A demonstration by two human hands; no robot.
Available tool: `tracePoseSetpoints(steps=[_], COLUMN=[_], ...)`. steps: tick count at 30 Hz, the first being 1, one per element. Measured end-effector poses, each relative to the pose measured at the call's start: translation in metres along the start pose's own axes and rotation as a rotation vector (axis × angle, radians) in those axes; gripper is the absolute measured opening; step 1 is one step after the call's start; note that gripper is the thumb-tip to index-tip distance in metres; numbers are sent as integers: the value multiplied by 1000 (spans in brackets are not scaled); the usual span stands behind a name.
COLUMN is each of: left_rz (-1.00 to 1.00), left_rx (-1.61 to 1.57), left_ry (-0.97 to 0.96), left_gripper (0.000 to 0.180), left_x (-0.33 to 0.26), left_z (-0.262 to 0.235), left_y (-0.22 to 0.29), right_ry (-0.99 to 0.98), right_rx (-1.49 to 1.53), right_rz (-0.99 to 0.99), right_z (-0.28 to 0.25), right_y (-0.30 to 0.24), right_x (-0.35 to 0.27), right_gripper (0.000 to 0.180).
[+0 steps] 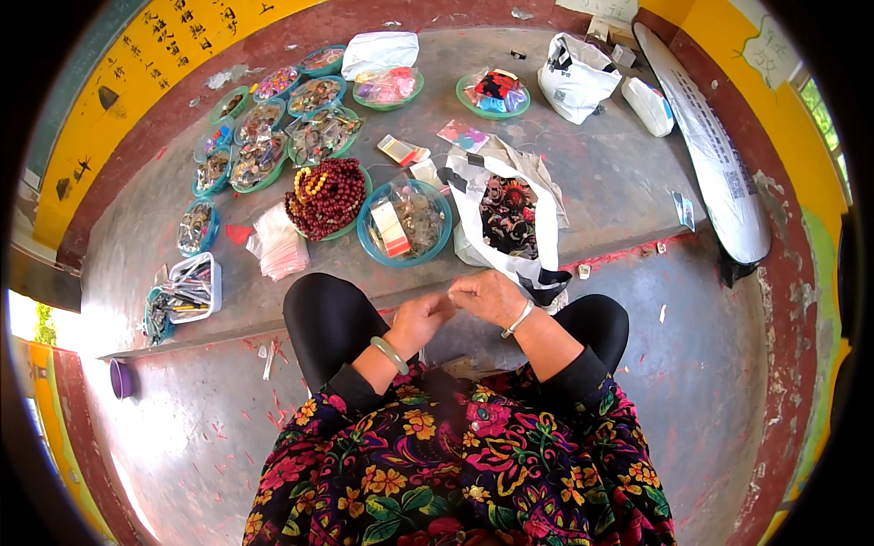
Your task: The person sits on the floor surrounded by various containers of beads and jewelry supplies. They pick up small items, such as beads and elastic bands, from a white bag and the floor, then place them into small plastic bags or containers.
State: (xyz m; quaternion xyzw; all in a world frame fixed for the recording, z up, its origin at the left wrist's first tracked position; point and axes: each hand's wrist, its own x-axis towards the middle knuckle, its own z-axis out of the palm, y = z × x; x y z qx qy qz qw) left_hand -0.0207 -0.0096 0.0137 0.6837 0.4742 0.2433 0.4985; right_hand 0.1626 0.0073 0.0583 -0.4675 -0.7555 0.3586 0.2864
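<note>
Above my lap, my left hand point(421, 321) and my right hand point(489, 297) meet with their fingertips nearly together. Both have curled, pinching fingers; whatever is between them is hidden or too small to name. A pale green bangle point(390, 356) circles my left wrist, a silver bangle point(517, 319) my right. Just beyond my right hand stands an open white bag point(553, 218) with dark floral cloth point(508, 214) in it. Beyond my left hand, a blue basin point(370, 244) holds see-through packets. Strings of dark red beads point(332, 205) fill a green basin to its left.
Small plastic bags point(278, 246) lie stacked at the ledge's left. Several basins of small goods point(259, 159) crowd the far left. A white tray of pen-like items point(216, 284) sits near the left edge. Another white bag point(578, 80) and a long silvery wrapped board point(710, 146) are far right.
</note>
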Motion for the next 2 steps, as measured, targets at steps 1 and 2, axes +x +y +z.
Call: tracePoseSetpoints(steps=[1, 2], left_rz=[-29, -59], left_rx=[23, 46], left_ry=[0, 0], left_gripper=[25, 25], left_x=[0, -1], left_z=[0, -1], left_y=[2, 4], right_ry=[-22, -43], right_rx=[8, 16], right_rz=[-2, -3], right_z=[-1, -3], right_y=[-1, -3], right_x=[0, 0], right_gripper=[17, 17])
